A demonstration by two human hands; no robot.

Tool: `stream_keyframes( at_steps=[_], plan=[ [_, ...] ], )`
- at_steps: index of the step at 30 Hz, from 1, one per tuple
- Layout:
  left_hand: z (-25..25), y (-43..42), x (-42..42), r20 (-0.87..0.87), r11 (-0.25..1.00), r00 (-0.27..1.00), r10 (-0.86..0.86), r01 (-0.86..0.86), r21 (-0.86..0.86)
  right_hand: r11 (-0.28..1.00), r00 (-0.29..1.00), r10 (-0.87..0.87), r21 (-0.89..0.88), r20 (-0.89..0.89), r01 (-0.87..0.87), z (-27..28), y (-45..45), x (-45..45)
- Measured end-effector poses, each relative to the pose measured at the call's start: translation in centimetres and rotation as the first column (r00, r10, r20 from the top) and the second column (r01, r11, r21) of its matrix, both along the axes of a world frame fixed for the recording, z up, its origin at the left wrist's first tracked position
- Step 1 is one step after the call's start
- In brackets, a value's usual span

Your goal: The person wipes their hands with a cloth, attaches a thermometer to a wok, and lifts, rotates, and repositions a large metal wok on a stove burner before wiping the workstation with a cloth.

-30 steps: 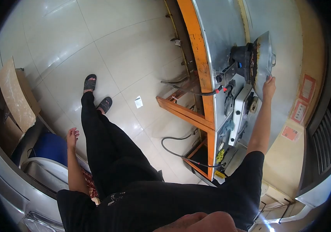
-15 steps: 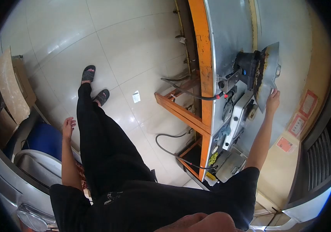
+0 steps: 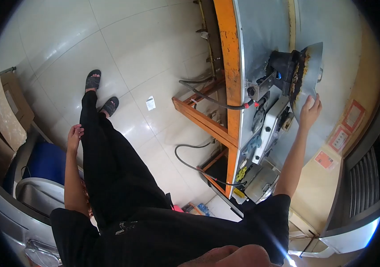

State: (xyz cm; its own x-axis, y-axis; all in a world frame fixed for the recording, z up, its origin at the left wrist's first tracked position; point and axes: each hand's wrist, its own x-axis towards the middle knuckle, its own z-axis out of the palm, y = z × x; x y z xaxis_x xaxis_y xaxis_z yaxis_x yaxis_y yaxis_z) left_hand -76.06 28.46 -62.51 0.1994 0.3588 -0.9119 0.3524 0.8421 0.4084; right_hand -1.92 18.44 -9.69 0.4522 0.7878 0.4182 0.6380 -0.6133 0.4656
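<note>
A grey metal wok (image 3: 308, 84) with a scorched brown underside sits on a black burner (image 3: 282, 66) at the upper right. My right hand (image 3: 309, 113) is at the near rim of the wok, its fingers apart and seeming to touch the metal. The wok has a small loop handle (image 3: 320, 74) on its rim. My left hand (image 3: 75, 137) hangs beside my black trousers, fingers loosely curved and holding nothing.
A white gas stove (image 3: 268, 133) and a metal pot (image 3: 261, 182) stand on the orange-framed counter (image 3: 231, 58). Black hoses (image 3: 208, 104) loop out from its side. Cardboard (image 3: 3, 109) and a blue container (image 3: 45, 162) stand at left. Paper (image 3: 150, 103) lies on the floor.
The view has shifted a little. My right hand has moved from the wok's rim tip slightly inward, its fingers now more spread. My left hand still hangs at my side.
</note>
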Motion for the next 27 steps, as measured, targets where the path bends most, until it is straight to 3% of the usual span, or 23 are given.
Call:
stream_keyframes(
  at_steps=[11, 14, 17, 20, 23, 27],
  plan=[
    [-5.1, -3.1, -2.4, 0.061, 0.997, 0.995, -0.080, 0.081, -0.006, 0.991, 0.984, 0.011, -0.137, 0.177, 0.014, -0.8, 0.5, -0.3],
    [-2.4, -2.3, -1.3, 0.036, 1.000, 0.999, -0.005, 0.005, -0.002, 0.993, 1.000, 0.013, -0.114, 0.028, -0.010, 0.3, 0.4, 0.5],
    [-1.8, -1.6, -2.3, 0.053, 0.999, 0.998, -0.035, 0.034, 0.017, 0.985, 0.995, -0.095, -0.139, 0.035, 0.099, 1.4, 1.7, 0.7],
    [-2.0, -1.1, -4.2, -0.004, 0.994, 0.997, -0.074, 0.074, 0.076, 0.975, 0.989, -0.069, -0.203, 0.130, 0.095, 1.2, 4.3, 2.3],
    [-1.9, -0.5, -6.3, -0.062, 0.999, 0.998, -0.031, 0.033, 0.036, 0.955, 0.989, -0.137, -0.255, 0.059, 0.148, 0.0, 6.2, 6.7],
    [-2.6, -0.5, -8.9, -0.048, 0.999, 0.999, -0.011, 0.012, 0.038, 0.894, 0.936, -0.353, -0.293, 0.008, 0.340, -0.1, 9.0, 7.3]
  ],
)
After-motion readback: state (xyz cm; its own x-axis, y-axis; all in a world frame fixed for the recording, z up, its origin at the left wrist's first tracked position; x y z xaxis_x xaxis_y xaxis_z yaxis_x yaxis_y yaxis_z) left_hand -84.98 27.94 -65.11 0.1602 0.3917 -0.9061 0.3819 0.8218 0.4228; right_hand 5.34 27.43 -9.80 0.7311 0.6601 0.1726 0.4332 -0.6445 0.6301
